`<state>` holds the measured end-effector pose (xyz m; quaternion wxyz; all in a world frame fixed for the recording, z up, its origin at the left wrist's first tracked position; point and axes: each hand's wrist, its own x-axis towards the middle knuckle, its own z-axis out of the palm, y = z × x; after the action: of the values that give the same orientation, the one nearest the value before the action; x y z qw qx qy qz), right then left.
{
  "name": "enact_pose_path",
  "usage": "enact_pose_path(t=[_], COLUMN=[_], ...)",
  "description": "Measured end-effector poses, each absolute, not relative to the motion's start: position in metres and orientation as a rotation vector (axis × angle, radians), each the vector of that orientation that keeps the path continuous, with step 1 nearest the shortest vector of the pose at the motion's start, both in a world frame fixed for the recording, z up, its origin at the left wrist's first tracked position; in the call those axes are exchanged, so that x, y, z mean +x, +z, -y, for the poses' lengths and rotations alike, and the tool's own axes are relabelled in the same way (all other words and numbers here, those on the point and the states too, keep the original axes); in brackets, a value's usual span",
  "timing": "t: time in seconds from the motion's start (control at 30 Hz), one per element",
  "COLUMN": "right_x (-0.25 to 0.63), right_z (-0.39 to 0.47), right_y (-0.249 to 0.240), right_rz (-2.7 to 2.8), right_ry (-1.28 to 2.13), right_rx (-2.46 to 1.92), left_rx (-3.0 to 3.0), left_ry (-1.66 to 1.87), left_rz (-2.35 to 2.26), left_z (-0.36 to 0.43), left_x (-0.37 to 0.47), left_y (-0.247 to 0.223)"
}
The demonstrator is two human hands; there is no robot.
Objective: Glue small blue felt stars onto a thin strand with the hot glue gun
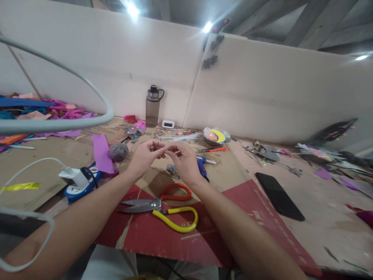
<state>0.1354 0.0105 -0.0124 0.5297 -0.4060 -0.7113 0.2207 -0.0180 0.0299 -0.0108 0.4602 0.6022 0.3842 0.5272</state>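
Note:
My left hand (147, 156) and my right hand (183, 160) meet fingertip to fingertip above the cardboard. Both are closed in a pinch, and what lies between the fingers is too small to make out. Just below them is a small grey tuft of yarn (171, 168). A ball of grey yarn (119, 151) sits to the left of my left hand. Beside my right hand lies a blue glue gun (202, 165), partly hidden by it. Nearer to me, between my forearms, rest large scissors (157, 206) with one red and one yellow handle, blades pointing left.
A water bottle (152, 109) and a small white clock (168, 124) stand by the wall. A blue power strip (83, 187) with a white plug is at left, a black phone (279, 196) at right. Felt scraps (103, 153) lie around. A pale curved tube (99, 99) crosses the upper left.

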Motion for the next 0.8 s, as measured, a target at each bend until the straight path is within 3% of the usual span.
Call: enact_pose_path(t=[0.13,0.27,0.6,0.8], right_x=[0.136,0.138,0.138,0.134], right_z=[-0.009,-0.012,-0.018,-0.02], right_y=[-0.012,-0.013,-0.011,-0.015], right_rz=[1.775,1.778,1.394,1.236], right_ry=[0.375,0.441,1.379,1.386], right_rx=[-1.043,-1.136,-0.729,-0.792], left_rx=[1.539,1.7,1.072,1.202], left_ry=[1.269,1.37,1.303,1.338], left_rz=[-1.018,-1.059,-0.801,-0.768], left_z=[-0.031,-0.029,-0.03,-0.032], left_x=[-0.019,-0.021,-0.016,-0.016], left_y=[-0.014,-0.015,-0.01,-0.011])
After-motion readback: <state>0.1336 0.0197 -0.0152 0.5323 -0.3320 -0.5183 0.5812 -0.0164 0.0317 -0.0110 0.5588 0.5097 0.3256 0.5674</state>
